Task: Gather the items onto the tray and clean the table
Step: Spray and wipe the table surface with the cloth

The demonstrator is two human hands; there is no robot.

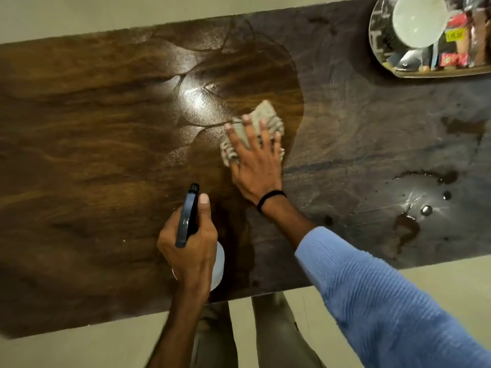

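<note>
Left hand wrapped tight round spray bottle, near table edge. Right hand flat, fingers spread, pressing crumpled cloth mid-table. Loaded tray at far right corner.

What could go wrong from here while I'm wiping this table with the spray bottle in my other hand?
The puddles and droplets on the table's right side sit beyond the cloth under your right hand, so they could be missed or smeared. The tray stands at the far right corner; a wide sweep might nudge it. The spray bottle in your left hand could drip on wiped wood.
</note>
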